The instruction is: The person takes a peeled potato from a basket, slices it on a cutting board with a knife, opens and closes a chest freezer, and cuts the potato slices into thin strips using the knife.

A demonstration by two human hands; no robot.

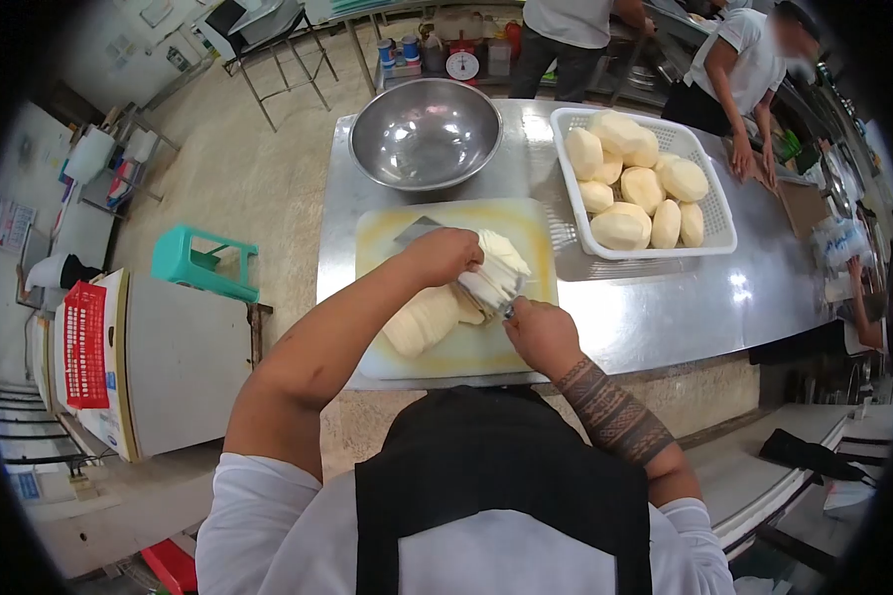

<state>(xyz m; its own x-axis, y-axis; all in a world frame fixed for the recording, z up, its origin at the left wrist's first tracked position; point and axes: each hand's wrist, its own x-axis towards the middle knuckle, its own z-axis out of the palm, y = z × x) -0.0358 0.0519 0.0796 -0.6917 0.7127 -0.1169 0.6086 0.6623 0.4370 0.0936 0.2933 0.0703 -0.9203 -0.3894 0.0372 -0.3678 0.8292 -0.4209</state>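
Observation:
My right hand (544, 337) is closed round the handle of a wide-bladed knife (488, 292) over a yellow-stained cutting board (536, 223). My left hand (446, 258) lies across the middle of the knife, fingers curled down; what they grip is hidden. A flat metal end (416, 231) shows beyond its knuckles. Pale cut slices (504, 254) lie at the blade's far side, partly between my hands. Nearer to me, a peeled pale vegetable piece (419, 323) with fine cut lines rests on the board, below my left wrist.
A steel bowl (426, 134) stands behind the board on the metal table (645, 302). To the right is a white basket (729, 233) of several peeled vegetables. Co-workers stand at the back (566, 25) and back right (734, 59). A green stool (191, 260) is left.

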